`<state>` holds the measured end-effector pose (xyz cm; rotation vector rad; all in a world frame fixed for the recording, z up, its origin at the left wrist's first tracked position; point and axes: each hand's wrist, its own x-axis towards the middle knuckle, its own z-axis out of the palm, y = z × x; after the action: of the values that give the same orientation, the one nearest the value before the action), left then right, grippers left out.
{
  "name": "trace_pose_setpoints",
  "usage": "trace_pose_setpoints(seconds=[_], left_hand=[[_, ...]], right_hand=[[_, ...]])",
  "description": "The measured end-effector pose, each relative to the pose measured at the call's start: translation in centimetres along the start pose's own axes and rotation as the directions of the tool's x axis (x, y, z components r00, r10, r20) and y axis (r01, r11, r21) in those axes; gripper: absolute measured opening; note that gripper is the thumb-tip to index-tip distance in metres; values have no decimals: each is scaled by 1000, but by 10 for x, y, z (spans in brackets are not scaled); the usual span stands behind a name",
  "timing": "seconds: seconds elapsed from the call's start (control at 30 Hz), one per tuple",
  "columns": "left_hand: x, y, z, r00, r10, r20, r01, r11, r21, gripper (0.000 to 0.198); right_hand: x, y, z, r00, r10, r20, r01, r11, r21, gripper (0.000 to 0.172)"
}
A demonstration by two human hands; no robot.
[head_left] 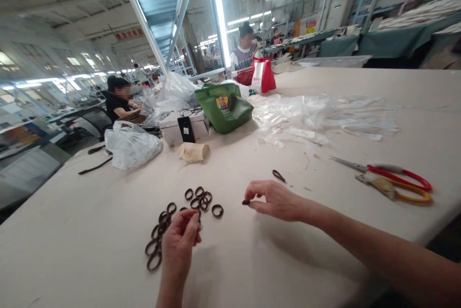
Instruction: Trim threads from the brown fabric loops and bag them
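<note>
Several dark brown loops (154, 260) lie in a loose cluster on the pale table, some overlapping. Over the right side of the cluster, my left hand (181, 237) is closed in a pinch. A bit of a dark loop shows at its fingertips, mostly hidden by the thumb. To the right, my right hand (275, 199) pinches a small dark piece (246, 202) between thumb and fingers; its full shape is hidden. One single loop (217, 210) rests between the two hands. Beyond my right hand lies a narrow, flattened dark loop (278, 176).
Red- and yellow-handled scissors (396, 183) lie at right. Farther back are a tan paper-wrapped bundle (193, 152), a phone (186, 129), a green bag (225, 109), a white plastic bag (132, 145) and clear plastic sheets (306, 113). Other people sit at work behind.
</note>
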<state>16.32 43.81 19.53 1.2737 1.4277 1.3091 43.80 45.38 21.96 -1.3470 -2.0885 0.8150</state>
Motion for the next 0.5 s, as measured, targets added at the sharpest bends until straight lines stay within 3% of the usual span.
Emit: trace_pose_setpoints(seconds=[0.07,0.13,0.2,0.27,0.37,0.43,0.5], left_hand=[[-3,-3,11,985,-92,149,109,988,-107,44],[-3,-11,18,940,-179,291,228,963,-146,50],[-1,-19,23,894,-225,388,296,946,-134,53],[0,-25,26,864,-246,440,321,941,-103,52],[-1,-27,31,830,-293,475,375,923,-84,52],[-3,-25,34,818,-306,487,398,912,-95,52],[-4,-23,36,822,-297,485,401,908,-124,52]], right_hand=[[14,-16,23,1000,-1,11,-4,925,379,19],[26,-25,51,998,22,63,-59,733,678,21],[33,-27,76,990,30,140,-133,546,827,21],[34,-22,93,978,27,205,-194,462,866,20],[29,-13,99,985,50,168,-170,504,847,21],[24,-12,92,997,48,62,-79,626,776,26],[20,-14,81,998,-37,-59,66,776,627,36]])
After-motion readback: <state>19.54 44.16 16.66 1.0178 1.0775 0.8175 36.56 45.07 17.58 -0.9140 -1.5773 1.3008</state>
